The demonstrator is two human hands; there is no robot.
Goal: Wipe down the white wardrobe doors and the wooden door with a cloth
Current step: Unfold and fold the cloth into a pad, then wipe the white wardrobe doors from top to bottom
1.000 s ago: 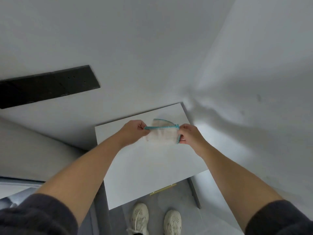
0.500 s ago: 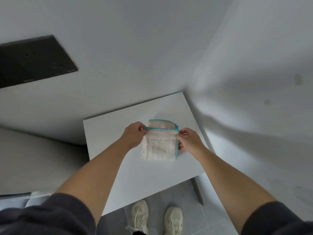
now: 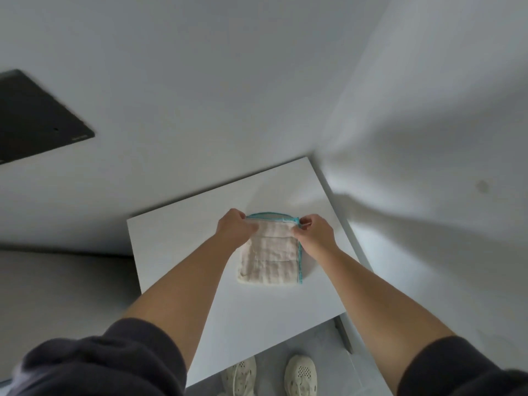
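Cream cloth (image 3: pixel 270 254), teal-edged, folded on white tabletop (image 3: pixel 177 241).
Left hand (image 3: pixel 234 227) and right hand (image 3: pixel 315 232) each pinch a top corner.

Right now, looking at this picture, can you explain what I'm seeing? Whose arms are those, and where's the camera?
There is no machine here. A person wears one camera on the head, looking down, so the arms are their own. The left hand and right hand each pinch a top corner of a folded pale cloth with a teal edge. It seems to lie on a white surface. Pale shoes show below, and a dark panel sits upper left.
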